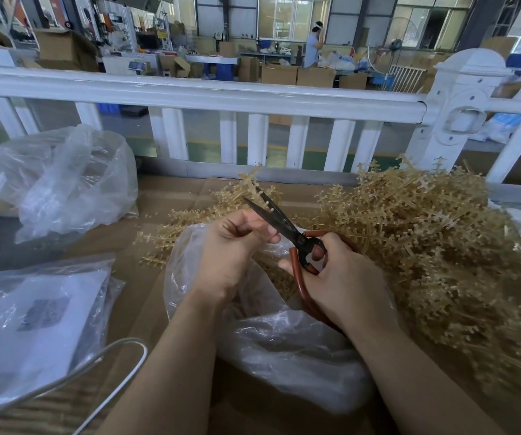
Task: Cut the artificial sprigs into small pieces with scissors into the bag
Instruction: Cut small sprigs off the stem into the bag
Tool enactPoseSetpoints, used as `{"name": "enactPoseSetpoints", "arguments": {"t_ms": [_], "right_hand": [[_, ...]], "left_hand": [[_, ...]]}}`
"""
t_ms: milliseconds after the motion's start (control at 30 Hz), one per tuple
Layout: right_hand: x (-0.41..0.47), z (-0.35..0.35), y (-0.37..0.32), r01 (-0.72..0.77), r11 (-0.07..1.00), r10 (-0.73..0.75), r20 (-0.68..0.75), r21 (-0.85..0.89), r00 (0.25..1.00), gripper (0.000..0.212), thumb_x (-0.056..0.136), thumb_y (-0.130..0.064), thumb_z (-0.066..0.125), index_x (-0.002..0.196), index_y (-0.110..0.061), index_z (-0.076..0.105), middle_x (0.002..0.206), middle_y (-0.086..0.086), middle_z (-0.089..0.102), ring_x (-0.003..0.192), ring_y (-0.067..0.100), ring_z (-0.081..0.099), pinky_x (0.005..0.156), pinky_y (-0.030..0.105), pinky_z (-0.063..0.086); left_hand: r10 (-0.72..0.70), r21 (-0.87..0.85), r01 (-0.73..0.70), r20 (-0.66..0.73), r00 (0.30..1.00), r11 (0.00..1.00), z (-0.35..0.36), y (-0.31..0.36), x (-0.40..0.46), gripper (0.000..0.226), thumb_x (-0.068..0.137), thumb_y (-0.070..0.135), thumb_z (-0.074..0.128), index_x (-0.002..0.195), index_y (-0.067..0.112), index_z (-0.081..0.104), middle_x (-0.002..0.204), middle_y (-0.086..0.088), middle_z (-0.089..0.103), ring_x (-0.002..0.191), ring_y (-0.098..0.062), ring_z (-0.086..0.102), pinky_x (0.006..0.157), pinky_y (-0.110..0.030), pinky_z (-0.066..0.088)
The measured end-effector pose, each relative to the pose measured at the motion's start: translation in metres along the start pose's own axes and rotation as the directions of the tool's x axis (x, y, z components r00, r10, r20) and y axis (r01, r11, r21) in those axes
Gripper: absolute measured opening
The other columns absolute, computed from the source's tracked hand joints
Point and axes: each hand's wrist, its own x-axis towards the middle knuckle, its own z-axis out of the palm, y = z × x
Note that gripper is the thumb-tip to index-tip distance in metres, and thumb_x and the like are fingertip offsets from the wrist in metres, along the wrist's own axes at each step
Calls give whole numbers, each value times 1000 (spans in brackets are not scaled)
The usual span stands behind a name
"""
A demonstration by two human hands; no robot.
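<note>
My right hand (344, 277) grips the red-brown handles of dark-bladed scissors (279, 222), whose blades stand slightly apart and point up and left. My left hand (231, 249) pinches a beige artificial sprig (254, 186) that rises between the blades. Both hands hover over an open clear plastic bag (284, 337) with small beige cut pieces inside. A large heap of uncut sprigs (435, 246) lies to the right, and a few loose sprigs (171, 227) lie to the left of the bag.
Flattened cardboard (158, 196) covers the work surface. Clear bags sit at the far left (64, 180) and near left (33, 324), the near one holding white paper. A white cable (118, 350) loops at bottom left. A white railing (221, 95) runs behind.
</note>
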Motion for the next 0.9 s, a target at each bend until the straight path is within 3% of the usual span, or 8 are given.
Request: {"name": "enactPoseSetpoints", "arguments": {"t_ms": [167,333,567,900], "right_hand": [[-1,0,0,-14,1000,13,13,17,1000,64,72,-99,33,83,-37,39,66,-18,57,58,-1,58,51,26,52],[-1,-1,0,19,999,-19,-2,44,1000,67,71,-101,28,86,-37,42,65,-21,57,58,-3,56,52,26,52],[-2,-3,-1,53,996,-52,-20,77,998,66,73,-100,28,86,-38,45,64,-24,54,57,-5,54,59,26,51],[-2,-5,-2,67,993,-66,-15,95,998,63,74,-100,28,87,-41,45,63,-26,54,55,-8,52,55,16,42]], "left_hand": [[14,12,-15,34,999,1000,1,0,-1,8,82,-8,65,90,-6,66,76,-15,66,70,-19,64,70,-28,56],[-10,-63,13,50,999,998,2,0,-1,21,75,3,69,95,-2,66,76,-8,70,70,-17,65,67,-28,57],[-5,-97,12,74,997,995,2,1,-1,21,75,2,67,96,-3,64,72,-4,71,66,-15,65,75,-29,54],[-19,-106,27,74,997,994,2,3,-2,22,74,2,68,95,0,65,73,-4,72,65,-14,66,73,-26,55]]}}
